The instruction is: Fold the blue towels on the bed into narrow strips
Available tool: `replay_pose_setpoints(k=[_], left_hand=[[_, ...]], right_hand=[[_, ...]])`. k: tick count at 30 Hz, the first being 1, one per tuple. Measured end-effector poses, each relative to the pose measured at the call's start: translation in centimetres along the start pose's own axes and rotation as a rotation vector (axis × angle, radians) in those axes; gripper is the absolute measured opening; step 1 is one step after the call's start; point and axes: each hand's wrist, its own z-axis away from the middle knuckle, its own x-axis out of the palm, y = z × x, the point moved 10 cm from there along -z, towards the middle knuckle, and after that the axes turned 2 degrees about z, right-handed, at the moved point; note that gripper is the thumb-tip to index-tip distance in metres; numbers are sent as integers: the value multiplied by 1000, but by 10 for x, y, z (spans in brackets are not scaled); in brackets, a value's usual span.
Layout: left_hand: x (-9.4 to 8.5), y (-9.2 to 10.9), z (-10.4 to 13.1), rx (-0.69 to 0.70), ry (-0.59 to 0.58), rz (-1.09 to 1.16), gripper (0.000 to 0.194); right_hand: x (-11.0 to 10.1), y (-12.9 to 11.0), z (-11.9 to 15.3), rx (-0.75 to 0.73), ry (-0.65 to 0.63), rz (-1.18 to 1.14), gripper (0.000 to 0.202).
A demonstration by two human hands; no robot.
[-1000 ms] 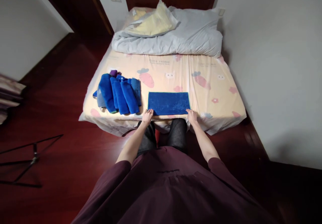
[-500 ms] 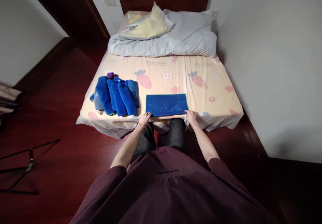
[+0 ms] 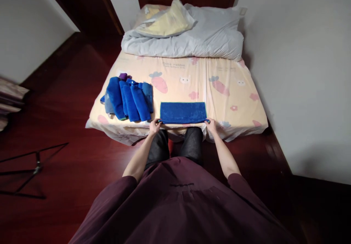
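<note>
A blue towel [image 3: 183, 112] with a thin green edge lies as a flat rectangle at the front of the bed. My left hand [image 3: 155, 126] pinches its near left corner, and my right hand [image 3: 211, 125] pinches the near right corner. Along the near edge, between the two hands, the cloth is turned up into a narrow fold. To the left of this towel rests a pile of rolled blue towels [image 3: 131, 99], with a purple piece [image 3: 124, 76] behind them and a greyish one at the left side.
The bed [image 3: 175, 85] wears a peach sheet with carrot prints. A grey quilt [image 3: 216, 32] and a yellowish pillow [image 3: 170, 23] lie at its far end. White wall [image 3: 298, 76] stands on the right. Black stand legs [image 3: 35, 167] rest on the floor at left.
The towel's near edge has been turned up a little, making the rectangle narrower. Both hands stay at its near corners. The whole view has shifted slightly with the head.
</note>
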Motion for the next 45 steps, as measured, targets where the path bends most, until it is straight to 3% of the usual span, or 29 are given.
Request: replay_pose_setpoints(k=[4, 9, 14, 19, 33, 39, 45], left_hand=[[0, -9, 0, -85, 71, 48, 32], [-1, -10, -2, -84, 129, 32, 30], [-3, -11, -3, -82, 181, 46, 23], [-2, -13, -5, -67, 168, 16, 20], [-4, -10, -1, -183, 114, -182, 26], [-2, -14, -5, -226, 83, -229, 25], [-3, -11, -6, -179, 78, -213, 25]], right_hand=[[1, 10, -3, 60, 68, -62, 36], [6, 24, -6, 128, 126, -163, 38], [3, 25, -8, 81, 184, -267, 33], [-1, 25, -9, 53, 155, -278, 33], [1, 17, -13, 82, 70, 131, 32], [2, 19, -11, 129, 37, 192, 27], [0, 18, -12, 117, 10, 171, 21]])
